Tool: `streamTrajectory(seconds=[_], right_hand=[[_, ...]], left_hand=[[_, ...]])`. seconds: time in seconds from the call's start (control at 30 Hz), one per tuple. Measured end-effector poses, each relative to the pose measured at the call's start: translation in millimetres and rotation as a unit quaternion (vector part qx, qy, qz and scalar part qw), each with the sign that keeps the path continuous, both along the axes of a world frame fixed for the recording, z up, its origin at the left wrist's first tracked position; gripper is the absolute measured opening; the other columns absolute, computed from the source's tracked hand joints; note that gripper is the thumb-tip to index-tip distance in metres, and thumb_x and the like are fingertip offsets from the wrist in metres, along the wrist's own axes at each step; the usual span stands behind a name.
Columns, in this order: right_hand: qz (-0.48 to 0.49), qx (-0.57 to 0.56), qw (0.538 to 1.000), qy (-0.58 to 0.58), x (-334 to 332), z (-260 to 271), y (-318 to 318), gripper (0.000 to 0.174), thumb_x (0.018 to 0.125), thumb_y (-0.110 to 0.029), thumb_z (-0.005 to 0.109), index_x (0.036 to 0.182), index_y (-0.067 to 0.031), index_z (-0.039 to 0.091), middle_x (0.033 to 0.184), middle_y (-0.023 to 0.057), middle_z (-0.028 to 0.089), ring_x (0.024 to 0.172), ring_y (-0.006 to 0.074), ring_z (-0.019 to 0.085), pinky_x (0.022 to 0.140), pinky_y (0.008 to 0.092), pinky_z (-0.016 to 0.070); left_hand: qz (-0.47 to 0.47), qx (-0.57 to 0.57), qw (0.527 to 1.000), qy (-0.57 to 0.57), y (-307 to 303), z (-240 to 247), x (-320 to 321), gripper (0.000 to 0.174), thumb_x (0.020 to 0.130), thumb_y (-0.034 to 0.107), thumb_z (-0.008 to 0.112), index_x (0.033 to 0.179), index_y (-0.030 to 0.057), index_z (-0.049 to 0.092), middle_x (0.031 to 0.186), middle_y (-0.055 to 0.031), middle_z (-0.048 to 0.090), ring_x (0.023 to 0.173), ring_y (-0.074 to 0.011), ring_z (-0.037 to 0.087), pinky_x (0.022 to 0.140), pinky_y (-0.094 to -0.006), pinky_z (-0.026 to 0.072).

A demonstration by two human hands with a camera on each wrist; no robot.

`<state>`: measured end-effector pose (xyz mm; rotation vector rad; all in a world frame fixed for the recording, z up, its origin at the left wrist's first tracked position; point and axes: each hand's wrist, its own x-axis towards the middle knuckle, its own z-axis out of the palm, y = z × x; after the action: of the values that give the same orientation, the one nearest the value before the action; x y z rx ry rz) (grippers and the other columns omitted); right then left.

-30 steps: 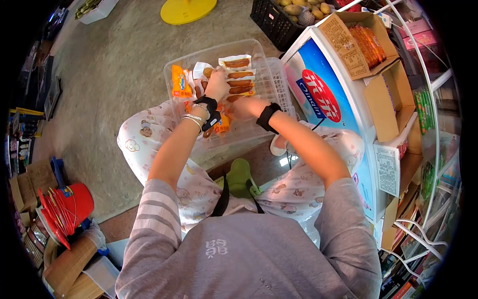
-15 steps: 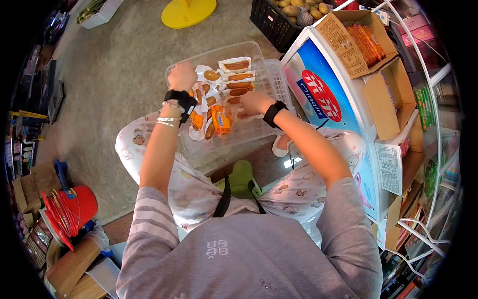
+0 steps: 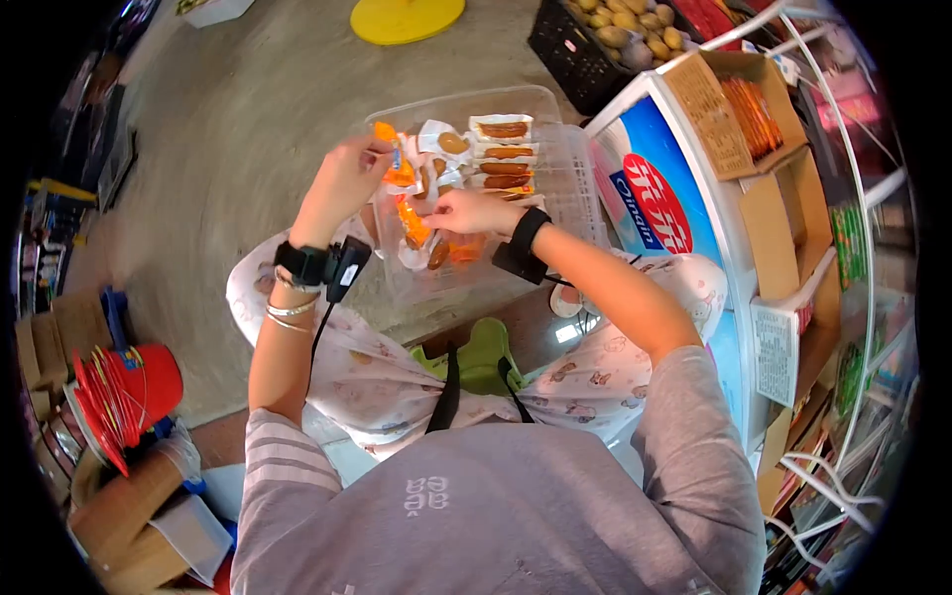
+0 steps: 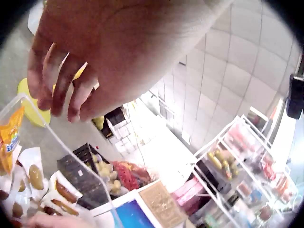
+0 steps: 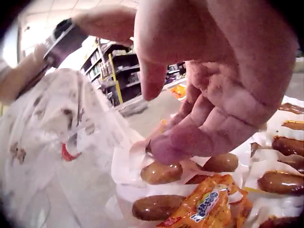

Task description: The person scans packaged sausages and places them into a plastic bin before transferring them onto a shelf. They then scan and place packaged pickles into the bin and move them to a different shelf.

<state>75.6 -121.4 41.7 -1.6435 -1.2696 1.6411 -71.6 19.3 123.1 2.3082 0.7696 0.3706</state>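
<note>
1. Both hands differ in place from the earlier frame: your left hand (image 3: 342, 180) has drawn outward, and your right hand (image 3: 478, 212) has shifted left from the sausage column.
2. Far left, the first orange packet (image 3: 402, 176) stands at the left side of the clear tray (image 3: 548, 164), by your left fingertips. Grip: you cannot tell pinch from touch.
3. Next, the second orange packet (image 3: 414, 226) lies inside, just beside your bent right fingers. Whether these grasp anything, you cannot tell.
4. Middle: you count at least five white-wrapped brown pieces (image 3: 453, 144). Judged light, soft, slick; hold them by the white edges.
5. Near side: the third orange packet (image 3: 464, 248). Packet count: three. Judged light, with slippery, crinkling film; pinch a flat end, avoid squeezing the middle.
6. Right: sausages (image 3: 504, 130), at least four in a column. Judged firm but bendable, glossy; take the short ends. Trays holding these: one.
</note>
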Motion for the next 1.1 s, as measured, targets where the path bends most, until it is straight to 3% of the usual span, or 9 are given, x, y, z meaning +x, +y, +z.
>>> streamTrajectory(seconds=[0.2, 0.33, 0.43, 0.53, 0.73, 0.87, 1.0, 1.03, 1.1], right_hand=[[-0.009, -0.036, 0.997, 0.070, -35, -8, 17, 0.049, 0.087, -0.028, 0.051, 0.121, -0.0002, 0.030, 0.069, 0.0102, 0.061, 0.046, 0.0160, 0.057, 0.042, 0.0263, 0.0459], [-0.124, -0.066, 0.983, 0.121, -19, 1, 38, 0.019, 0.081, -0.018, 0.053, 0.073, -0.0011, 0.058, 0.059, 0.0069, 0.058, 0.045, 0.0148, 0.056, 0.041, 0.0238, 0.0433], [-0.251, -0.084, 0.945, 0.192, 3, 73, 51, 0.021, 0.081, -0.020, 0.052, 0.064, -0.0089, 0.050, 0.053, -0.0019, 0.042, 0.043, 0.0065, 0.034, 0.038, 0.0222, 0.0215], [-0.245, 0.005, 0.921, 0.303, 47, 112, 41, 0.024, 0.082, -0.022, 0.049, 0.061, -0.0104, 0.044, 0.052, -0.0036, 0.036, 0.043, 0.0090, 0.031, 0.042, 0.0222, 0.0236], [-0.247, 0.088, 0.842, 0.471, 60, 136, 33, 0.028, 0.088, -0.026, 0.041, 0.068, -0.0071, 0.044, 0.055, 0.0012, 0.037, 0.046, 0.0127, 0.035, 0.045, 0.0245, 0.0296], [-0.326, 0.050, 0.936, 0.122, 53, 77, 38, 0.030, 0.087, -0.032, 0.043, 0.074, -0.0075, 0.052, 0.062, 0.0022, 0.052, 0.050, 0.0122, 0.046, 0.050, 0.0246, 0.0378], [0.159, 0.275, 0.924, -0.213, 26, -37, 18, 0.025, 0.081, -0.014, 0.047, 0.101, -0.0022, 0.057, 0.092, 0.0117, 0.060, 0.083, 0.0207, 0.058, 0.070, 0.0310, 0.0474], [0.202, 0.009, 0.948, -0.245, -6, 12, 18, 0.027, 0.083, -0.016, 0.045, 0.105, -0.0059, 0.057, 0.099, 0.0122, 0.061, 0.088, 0.0183, 0.059, 0.072, 0.0302, 0.0474], [0.237, 0.034, 0.937, -0.254, -6, -46, 10, 0.030, 0.085, -0.024, 0.045, 0.107, -0.0075, 0.056, 0.099, 0.0141, 0.060, 0.087, 0.0249, 0.059, 0.072, 0.0352, 0.0472]], left_hand=[[0.078, -0.122, 0.989, -0.027, 27, 14, 16, 0.024, 0.085, 0.016, 0.053, 0.096, -0.0039, 0.061, 0.081, -0.0088, 0.064, 0.075, -0.0129, 0.058, 0.070, -0.0262, 0.0460], [0.007, -0.160, 0.981, -0.106, 16, 33, 34, 0.028, 0.085, 0.020, 0.054, 0.097, -0.0039, 0.060, 0.082, -0.0088, 0.064, 0.073, -0.0139, 0.059, 0.069, -0.0266, 0.0459], [0.003, -0.157, 0.988, 0.006, 18, 40, 34, 0.043, 0.081, 0.033, 0.059, 0.107, -0.0019, 0.056, 0.086, -0.0102, 0.063, 0.079, -0.0185, 0.059, 0.072, -0.0288, 0.0459], [-0.210, -0.100, 0.971, 0.048, 11, 48, 31, 0.048, 0.081, 0.032, 0.060, 0.115, 0.0002, 0.049, 0.089, -0.0111, 0.062, 0.082, -0.0200, 0.059, 0.073, -0.0300, 0.0459], [-0.193, -0.161, 0.964, -0.084, 12, 41, 51, 0.039, 0.081, 0.027, 0.061, 0.109, 0.0020, 0.049, 0.080, -0.0061, 0.061, 0.072, -0.0143, 0.056, 0.066, -0.0285, 0.0465], [-0.017, -0.164, 0.980, -0.111, 34, 27, 56, 0.033, 0.081, 0.026, 0.062, 0.103, 0.0034, 0.053, 0.072, -0.0029, 0.058, 0.065, -0.0100, 0.053, 0.061, -0.0271, 0.0448], [0.093, -0.139, 0.972, -0.164, 37, 35, 56, 0.040, 0.076, 0.031, 0.065, 0.099, -0.0002, 0.057, 0.080, -0.0101, 0.063, 0.074, -0.0171, 0.059, 0.067, -0.0306, 0.0464], [0.103, -0.194, 0.955, -0.199, 36, 37, 56, 0.041, 0.075, 0.029, 0.066, 0.101, -0.0008, 0.055, 0.082, -0.0096, 0.062, 0.077, -0.0173, 0.059, 0.068, -0.0306, 0.0466], [0.114, -0.245, 0.936, -0.227, 32, 40, 56, 0.043, 0.075, 0.028, 0.067, 0.103, -0.0014, 0.053, 0.085, -0.0090, 0.062, 0.080, -0.0175, 0.059, 0.069, -0.0307, 0.0467]])
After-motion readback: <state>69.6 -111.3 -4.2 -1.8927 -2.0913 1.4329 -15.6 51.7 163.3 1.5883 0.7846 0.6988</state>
